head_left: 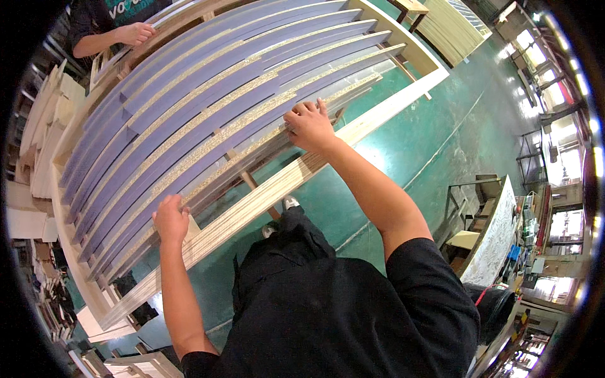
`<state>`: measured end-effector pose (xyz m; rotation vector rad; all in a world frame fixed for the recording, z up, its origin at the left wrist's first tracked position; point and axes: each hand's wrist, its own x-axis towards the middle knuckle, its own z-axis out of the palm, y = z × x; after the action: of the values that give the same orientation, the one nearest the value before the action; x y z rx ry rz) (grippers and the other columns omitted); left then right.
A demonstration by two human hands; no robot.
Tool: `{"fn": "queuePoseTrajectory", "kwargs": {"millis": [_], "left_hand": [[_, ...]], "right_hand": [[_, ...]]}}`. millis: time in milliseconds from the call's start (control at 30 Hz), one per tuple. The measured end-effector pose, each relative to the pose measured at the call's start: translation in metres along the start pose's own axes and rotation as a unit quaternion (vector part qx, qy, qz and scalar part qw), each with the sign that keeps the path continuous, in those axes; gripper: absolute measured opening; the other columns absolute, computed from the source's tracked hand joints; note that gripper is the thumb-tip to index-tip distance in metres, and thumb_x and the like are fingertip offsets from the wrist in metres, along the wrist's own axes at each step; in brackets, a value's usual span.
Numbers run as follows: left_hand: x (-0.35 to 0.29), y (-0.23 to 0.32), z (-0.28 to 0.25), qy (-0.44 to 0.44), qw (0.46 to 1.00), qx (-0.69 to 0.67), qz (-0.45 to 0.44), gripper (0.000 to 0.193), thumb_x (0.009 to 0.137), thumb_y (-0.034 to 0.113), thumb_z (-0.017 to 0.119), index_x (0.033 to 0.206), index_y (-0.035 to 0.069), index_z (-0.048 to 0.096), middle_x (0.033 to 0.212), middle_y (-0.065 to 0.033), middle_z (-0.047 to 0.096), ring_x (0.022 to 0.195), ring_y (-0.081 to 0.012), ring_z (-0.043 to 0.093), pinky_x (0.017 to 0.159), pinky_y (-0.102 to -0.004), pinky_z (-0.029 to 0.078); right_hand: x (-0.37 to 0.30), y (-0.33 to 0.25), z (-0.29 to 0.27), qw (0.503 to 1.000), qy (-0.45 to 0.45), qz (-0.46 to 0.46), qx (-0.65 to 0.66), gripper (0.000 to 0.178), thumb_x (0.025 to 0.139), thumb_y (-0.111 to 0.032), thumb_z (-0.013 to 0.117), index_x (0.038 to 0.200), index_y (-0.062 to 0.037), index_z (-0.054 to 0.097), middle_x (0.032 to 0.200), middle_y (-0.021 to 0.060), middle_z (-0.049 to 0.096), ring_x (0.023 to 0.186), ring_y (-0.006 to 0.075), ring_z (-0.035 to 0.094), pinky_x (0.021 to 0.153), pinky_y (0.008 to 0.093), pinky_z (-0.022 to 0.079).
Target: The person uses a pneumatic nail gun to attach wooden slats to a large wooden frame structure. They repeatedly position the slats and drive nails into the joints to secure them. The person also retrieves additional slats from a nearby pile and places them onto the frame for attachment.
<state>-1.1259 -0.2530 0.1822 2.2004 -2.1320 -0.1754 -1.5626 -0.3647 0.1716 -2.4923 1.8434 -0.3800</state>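
A large pale wooden frame (246,205) lies before me, filled with several long particleboard strips (208,113) standing on edge. Their faces are purple-grey and their upper edges show speckled chipboard. Nearest to me is a particleboard strip (230,169) with a brownish side, just inside the frame's near rail. My left hand (171,220) is closed over the left part of this strip, its fingertips hidden behind the edge. Farther right, my right hand (311,128) has its fingers bent over the same strip, with one finger raised.
Across the frame, a co-worker's hand (134,34) rests at the far rail. Stacked pale boards (53,135) stand at the left, and a board stack (444,28) at the far right. A workbench (488,233) is to my right on the green floor (450,126).
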Motion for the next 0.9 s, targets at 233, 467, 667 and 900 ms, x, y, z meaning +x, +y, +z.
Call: {"fn": "queuePoseTrajectory", "kwargs": {"millis": [233,467,667,900], "left_hand": [[0.005,-0.013,0.008,0.003,0.997,-0.054,0.063,0.034,0.084,0.014,0.080,0.115,0.009,0.070,0.111,-0.0126,0.068,0.110,-0.0385,0.063,0.088,-0.0531,0.051],[0.005,-0.003,0.002,-0.012,0.995,-0.074,0.063,0.038,0.084,0.015,0.082,0.117,0.003,0.068,0.117,-0.0173,0.069,0.112,-0.0410,0.062,0.093,-0.0504,0.051],[0.009,-0.006,0.014,0.031,0.992,-0.052,0.106,0.030,0.085,0.014,0.078,0.113,0.008,0.069,0.107,-0.0129,0.068,0.105,-0.0376,0.063,0.087,-0.0498,0.052],[0.011,0.002,0.004,-0.014,0.996,-0.053,0.075,0.033,0.087,0.014,0.078,0.117,0.006,0.068,0.115,-0.0153,0.068,0.111,-0.0398,0.062,0.094,-0.0504,0.050]], "right_hand": [[0.003,-0.001,-0.007,1.000,-0.015,-0.012,-0.003,0.036,0.085,-0.028,0.078,0.118,-0.0167,0.066,0.123,0.0069,0.063,0.133,0.0327,0.053,0.123,0.0646,0.026],[0.003,0.003,-0.001,1.000,-0.006,-0.005,-0.008,0.033,0.084,-0.026,0.078,0.113,-0.0145,0.066,0.118,0.0083,0.065,0.129,0.0338,0.055,0.122,0.0639,0.027],[0.006,-0.003,-0.004,0.999,-0.017,0.024,-0.014,0.037,0.081,-0.024,0.078,0.114,-0.0134,0.066,0.118,0.0097,0.065,0.130,0.0344,0.054,0.123,0.0617,0.028],[0.004,-0.002,-0.002,1.000,-0.007,0.019,-0.013,0.049,0.079,-0.024,0.081,0.124,-0.0152,0.064,0.125,0.0099,0.063,0.133,0.0356,0.051,0.125,0.0615,0.024]]}}
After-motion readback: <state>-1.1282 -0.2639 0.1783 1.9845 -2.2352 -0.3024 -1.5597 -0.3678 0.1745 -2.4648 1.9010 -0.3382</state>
